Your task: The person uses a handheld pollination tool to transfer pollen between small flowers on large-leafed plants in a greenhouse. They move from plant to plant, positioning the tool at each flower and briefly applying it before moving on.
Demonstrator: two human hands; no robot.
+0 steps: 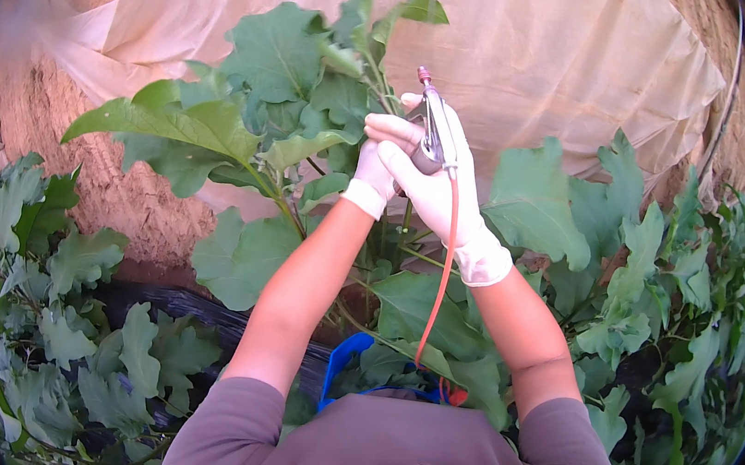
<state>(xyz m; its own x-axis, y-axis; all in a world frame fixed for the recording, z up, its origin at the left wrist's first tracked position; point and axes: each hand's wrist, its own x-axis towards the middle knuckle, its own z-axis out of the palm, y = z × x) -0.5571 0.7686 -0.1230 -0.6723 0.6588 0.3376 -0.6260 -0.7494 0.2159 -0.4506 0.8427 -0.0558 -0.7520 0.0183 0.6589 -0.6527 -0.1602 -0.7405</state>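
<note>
My right hand (445,182), in a white glove, grips a metal hose-fed hand tool (435,129), whose pinkish-red end fitting points away from me. An orange-red hose (445,269) hangs from the tool towards my waist. Also gloved in white, my left hand (382,153) reaches in beside the tool, its fingers extended towards it and close to the upper stems of a leafy plant, likely an eggplant (275,57). The tool and right hand partly cover the left fingertips, so I cannot tell what they hold. Broad lobed leaves spread left of both hands.
Pale plastic sheeting (540,58) drapes over an earth bank (159,206) behind the plant. More leafy plants crowd the left (60,333) and right (645,287). A blue container (339,364) is against my body. Black plastic film (188,311) covers ground at lower left.
</note>
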